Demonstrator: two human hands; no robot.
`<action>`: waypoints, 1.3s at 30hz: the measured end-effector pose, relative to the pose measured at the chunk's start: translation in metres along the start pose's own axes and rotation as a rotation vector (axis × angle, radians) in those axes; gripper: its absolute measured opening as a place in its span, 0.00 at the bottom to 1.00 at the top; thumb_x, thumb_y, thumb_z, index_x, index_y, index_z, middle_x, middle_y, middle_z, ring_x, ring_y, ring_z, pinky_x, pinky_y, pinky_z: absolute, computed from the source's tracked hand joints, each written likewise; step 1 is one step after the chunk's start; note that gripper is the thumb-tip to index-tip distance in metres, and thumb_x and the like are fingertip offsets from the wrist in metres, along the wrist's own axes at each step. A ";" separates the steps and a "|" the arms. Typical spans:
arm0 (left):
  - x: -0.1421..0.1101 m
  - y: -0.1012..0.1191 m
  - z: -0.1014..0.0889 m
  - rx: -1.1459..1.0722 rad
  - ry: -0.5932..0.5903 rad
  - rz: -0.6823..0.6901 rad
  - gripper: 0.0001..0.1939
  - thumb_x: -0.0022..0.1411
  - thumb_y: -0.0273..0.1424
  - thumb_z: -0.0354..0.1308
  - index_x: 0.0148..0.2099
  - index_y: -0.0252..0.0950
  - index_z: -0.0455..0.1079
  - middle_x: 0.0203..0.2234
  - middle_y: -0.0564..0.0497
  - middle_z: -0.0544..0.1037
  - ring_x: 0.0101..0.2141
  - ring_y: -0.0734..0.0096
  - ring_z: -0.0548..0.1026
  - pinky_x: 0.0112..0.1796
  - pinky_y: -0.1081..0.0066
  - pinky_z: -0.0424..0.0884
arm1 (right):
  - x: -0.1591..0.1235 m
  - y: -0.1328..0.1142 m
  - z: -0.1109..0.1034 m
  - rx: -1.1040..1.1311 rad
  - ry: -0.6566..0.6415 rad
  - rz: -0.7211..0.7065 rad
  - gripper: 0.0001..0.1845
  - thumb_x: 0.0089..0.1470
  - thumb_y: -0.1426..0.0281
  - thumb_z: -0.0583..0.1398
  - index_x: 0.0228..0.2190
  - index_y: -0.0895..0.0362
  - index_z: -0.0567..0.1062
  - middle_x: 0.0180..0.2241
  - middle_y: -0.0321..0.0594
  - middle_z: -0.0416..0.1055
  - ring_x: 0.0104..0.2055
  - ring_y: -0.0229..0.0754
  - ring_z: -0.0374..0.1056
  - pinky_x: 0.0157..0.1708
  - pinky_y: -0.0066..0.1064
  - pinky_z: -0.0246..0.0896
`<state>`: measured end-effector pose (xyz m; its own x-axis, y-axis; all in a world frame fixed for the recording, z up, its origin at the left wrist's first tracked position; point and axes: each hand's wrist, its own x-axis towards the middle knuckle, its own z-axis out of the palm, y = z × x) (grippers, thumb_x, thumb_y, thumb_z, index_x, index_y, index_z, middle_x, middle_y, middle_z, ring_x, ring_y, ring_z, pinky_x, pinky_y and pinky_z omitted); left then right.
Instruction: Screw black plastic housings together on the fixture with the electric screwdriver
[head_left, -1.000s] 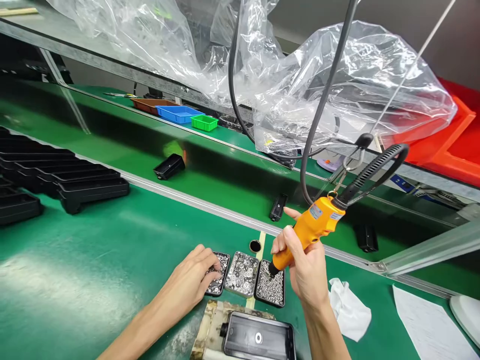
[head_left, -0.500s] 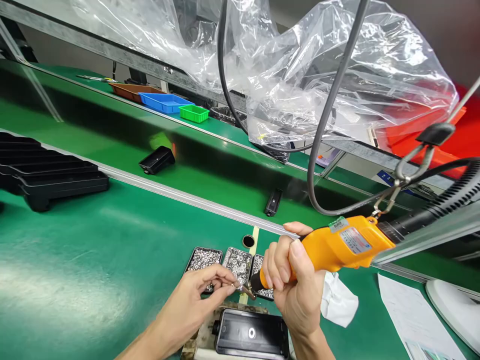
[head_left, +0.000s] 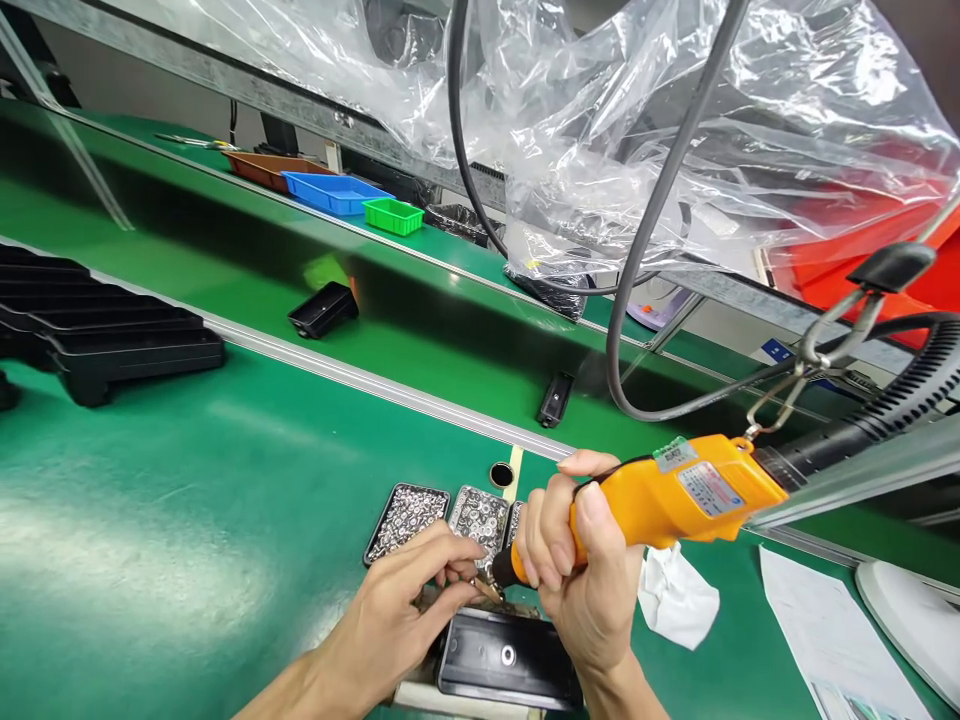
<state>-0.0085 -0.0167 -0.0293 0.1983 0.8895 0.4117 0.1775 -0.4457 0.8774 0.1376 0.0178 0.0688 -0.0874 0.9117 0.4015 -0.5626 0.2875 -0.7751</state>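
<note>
- Left hand (head_left: 390,625): bare, no glove, no ring/watch visible.
- Right hand (head_left: 581,575): bare too, short nails.
- Both forearms bare, no sleeves in view.

Green workbench (head_left: 165,520), conveyor belt (head_left: 420,330), clear plastic sheeting (head_left: 615,130)

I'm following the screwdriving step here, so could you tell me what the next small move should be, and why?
Probably tip the orange screwdriver upright and lower its bit toward the black housing. The right hand holds it nearly level, while the left hand fingers pinch something small at the bit tip just above the housing.
</note>
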 end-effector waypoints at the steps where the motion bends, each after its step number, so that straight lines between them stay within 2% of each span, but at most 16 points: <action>1: 0.000 0.000 0.000 0.005 0.001 0.001 0.08 0.71 0.23 0.57 0.49 0.40 0.71 0.34 0.53 0.72 0.35 0.72 0.73 0.38 0.74 0.70 | 0.000 0.001 0.000 -0.005 -0.001 0.001 0.05 0.69 0.65 0.58 0.44 0.52 0.71 0.18 0.23 0.52 0.14 0.31 0.43 0.15 0.22 0.51; 4: -0.002 -0.002 0.001 0.030 0.010 0.018 0.11 0.71 0.22 0.55 0.51 0.41 0.69 0.34 0.54 0.72 0.35 0.73 0.74 0.38 0.75 0.70 | -0.002 0.002 0.000 -0.032 -0.002 0.008 0.06 0.69 0.64 0.58 0.43 0.52 0.71 0.17 0.23 0.52 0.14 0.31 0.43 0.14 0.22 0.50; 9: -0.007 -0.004 0.004 0.111 0.034 0.121 0.20 0.72 0.19 0.51 0.61 0.42 0.65 0.37 0.51 0.75 0.37 0.72 0.76 0.40 0.75 0.72 | -0.002 0.004 0.002 -0.087 0.002 0.010 0.05 0.68 0.65 0.59 0.43 0.52 0.71 0.17 0.24 0.54 0.14 0.32 0.46 0.15 0.23 0.51; 11: -0.008 -0.004 0.006 0.109 0.055 0.120 0.21 0.72 0.19 0.51 0.62 0.43 0.65 0.37 0.52 0.75 0.37 0.73 0.77 0.40 0.75 0.73 | -0.002 0.005 0.002 -0.081 0.012 0.006 0.05 0.68 0.65 0.59 0.43 0.52 0.71 0.17 0.23 0.53 0.14 0.31 0.45 0.15 0.22 0.52; 15: -0.007 -0.001 0.010 -0.001 0.124 -0.019 0.18 0.69 0.21 0.56 0.56 0.46 0.67 0.35 0.57 0.77 0.35 0.76 0.79 0.40 0.78 0.74 | -0.002 0.006 0.003 -0.068 0.030 0.005 0.04 0.69 0.65 0.59 0.43 0.52 0.71 0.17 0.23 0.52 0.14 0.31 0.45 0.15 0.22 0.52; 17: -0.007 0.001 0.010 -0.044 0.132 -0.100 0.20 0.67 0.21 0.57 0.57 0.47 0.67 0.34 0.60 0.78 0.34 0.78 0.79 0.40 0.80 0.74 | -0.002 0.005 0.003 -0.079 0.023 0.003 0.04 0.69 0.65 0.59 0.43 0.52 0.71 0.17 0.23 0.53 0.14 0.31 0.45 0.15 0.22 0.51; 20: -0.006 0.002 0.010 -0.074 0.109 -0.184 0.22 0.66 0.22 0.58 0.58 0.48 0.67 0.33 0.61 0.79 0.34 0.78 0.79 0.40 0.80 0.74 | -0.002 0.005 0.004 -0.099 0.023 0.001 0.04 0.69 0.65 0.59 0.43 0.52 0.71 0.17 0.23 0.53 0.14 0.31 0.45 0.15 0.22 0.51; 24: -0.005 -0.001 0.008 -0.120 0.051 -0.205 0.21 0.65 0.26 0.60 0.58 0.47 0.68 0.35 0.59 0.80 0.35 0.75 0.79 0.43 0.76 0.75 | -0.002 0.004 0.003 -0.094 0.041 0.013 0.05 0.69 0.65 0.59 0.43 0.53 0.71 0.18 0.23 0.53 0.14 0.31 0.46 0.15 0.22 0.52; 29: -0.004 -0.005 0.002 0.011 0.008 -0.286 0.34 0.57 0.26 0.69 0.62 0.50 0.65 0.44 0.58 0.79 0.40 0.69 0.75 0.48 0.69 0.73 | 0.001 0.001 -0.003 -0.102 0.046 0.005 0.04 0.69 0.66 0.58 0.44 0.52 0.70 0.18 0.23 0.54 0.15 0.30 0.47 0.15 0.21 0.53; 31: -0.004 -0.005 0.000 0.083 0.009 -0.299 0.34 0.56 0.27 0.70 0.62 0.49 0.65 0.44 0.55 0.77 0.41 0.65 0.73 0.48 0.65 0.72 | 0.007 0.001 -0.008 -0.142 0.054 -0.017 0.03 0.70 0.66 0.58 0.43 0.52 0.70 0.18 0.23 0.53 0.15 0.30 0.47 0.15 0.20 0.53; 34: -0.006 -0.002 -0.003 0.128 -0.066 -0.249 0.27 0.59 0.33 0.71 0.58 0.47 0.69 0.45 0.51 0.75 0.46 0.59 0.72 0.52 0.60 0.71 | 0.025 0.008 -0.020 -0.215 0.092 -0.080 0.03 0.69 0.66 0.59 0.42 0.52 0.70 0.17 0.23 0.53 0.15 0.30 0.47 0.14 0.20 0.53; 37: -0.005 0.007 -0.003 0.172 -0.197 -0.103 0.28 0.56 0.40 0.74 0.56 0.46 0.72 0.49 0.48 0.76 0.50 0.52 0.73 0.55 0.55 0.71 | 0.049 0.024 -0.032 -0.271 0.121 -0.123 0.06 0.67 0.64 0.62 0.41 0.52 0.71 0.17 0.23 0.53 0.15 0.30 0.48 0.15 0.20 0.52; 39: -0.003 0.015 -0.004 0.243 -0.247 -0.005 0.27 0.58 0.42 0.73 0.58 0.48 0.72 0.49 0.47 0.78 0.49 0.52 0.74 0.54 0.56 0.72 | 0.064 0.038 -0.041 -0.293 0.129 -0.137 0.08 0.66 0.63 0.63 0.41 0.53 0.70 0.17 0.23 0.54 0.15 0.30 0.49 0.15 0.20 0.52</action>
<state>-0.0104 -0.0252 -0.0166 0.4189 0.8537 0.3093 0.3972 -0.4786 0.7830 0.1439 0.0991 0.0449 0.0874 0.8829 0.4614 -0.3002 0.4650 -0.8329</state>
